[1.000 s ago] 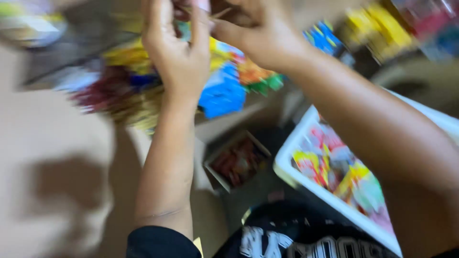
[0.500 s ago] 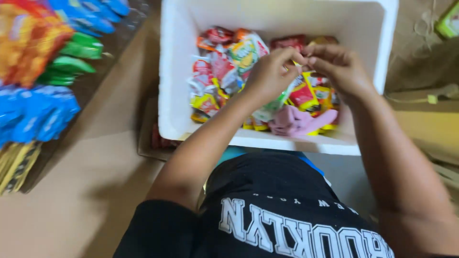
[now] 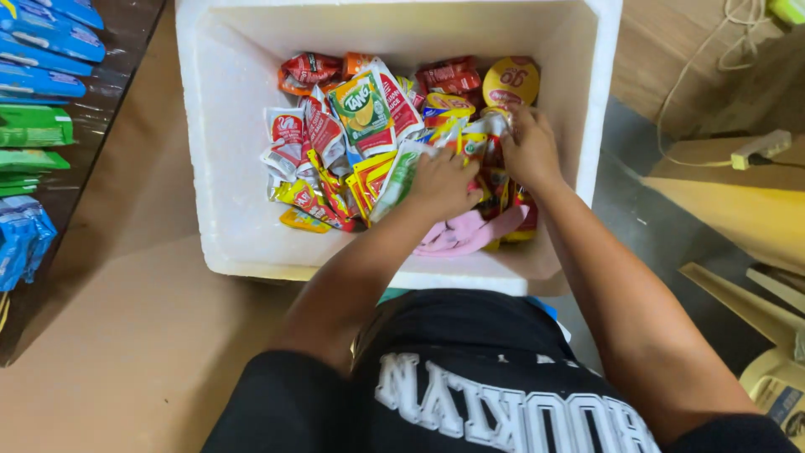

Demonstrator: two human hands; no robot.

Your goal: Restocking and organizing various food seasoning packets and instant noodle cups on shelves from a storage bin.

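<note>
A white foam box (image 3: 220, 159) sits in front of my knees, filled with several small sachets (image 3: 352, 126) in red, yellow, green and orange. Both hands are down inside it, knuckles up. My left hand (image 3: 443, 184) rests on the yellow and green packets in the middle, fingers curled into the pile. Just to its right, my right hand (image 3: 528, 149) presses its fingertips among red and yellow packets near the box's right wall. A pink packet (image 3: 465, 236) lies under my left wrist. What the fingers grip is hidden by the hands.
Blue and green hanging packets (image 3: 38, 84) line a dark shelf at the left edge. Brown cardboard (image 3: 109, 335) covers the floor at lower left. At right stand a tan box (image 3: 738, 201) with a white plug and cord, and a beige plastic piece (image 3: 771, 377).
A second ago my hands were raised at hanging packets. The view then dropped to the foam box, and both hands have now sunk deeper into the sachets.
</note>
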